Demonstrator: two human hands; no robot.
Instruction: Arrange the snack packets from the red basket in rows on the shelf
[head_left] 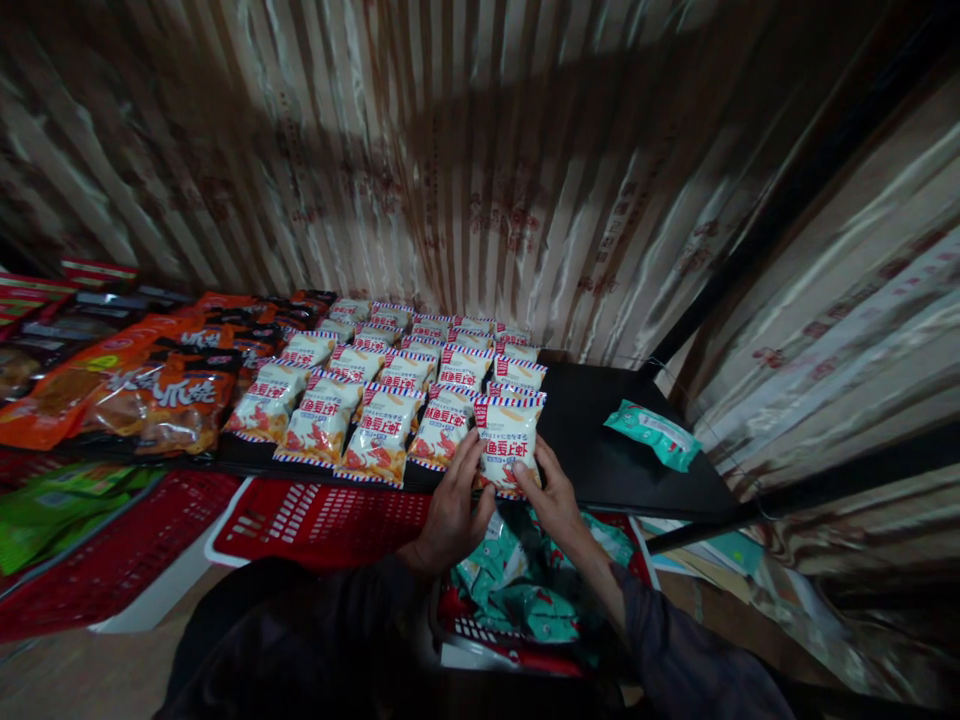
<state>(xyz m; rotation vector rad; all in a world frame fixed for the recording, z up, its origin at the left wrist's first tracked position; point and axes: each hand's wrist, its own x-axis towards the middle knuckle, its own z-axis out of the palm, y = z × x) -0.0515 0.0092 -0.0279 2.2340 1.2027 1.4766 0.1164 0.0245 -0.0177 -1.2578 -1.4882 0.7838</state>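
Rows of white snack bags (pixel 382 430) with striped edges stand on a black shelf (pixel 585 430). The front bag at the right end of the rows, a white bag with red lettering (pixel 507 430), is between my two hands. My left hand (pixel 456 505) touches its left side, with the thumb near the bottom edge. On its right side, my right hand (pixel 553 490) has its thumb on the bag's lower front and its fingers along the edge. A teal packet (pixel 654 434) lies on the shelf, farther right.
Orange bags (pixel 187 395) fill the shelf's left part. Below the shelf, a red basket (pixel 480 628) holds teal packets (pixel 525 580); other red baskets (pixel 307 515) stand left of it, one with green packets. A dark frame bar (pixel 750 250) and patterned curtain (pixel 480 150) enclose the shelf.
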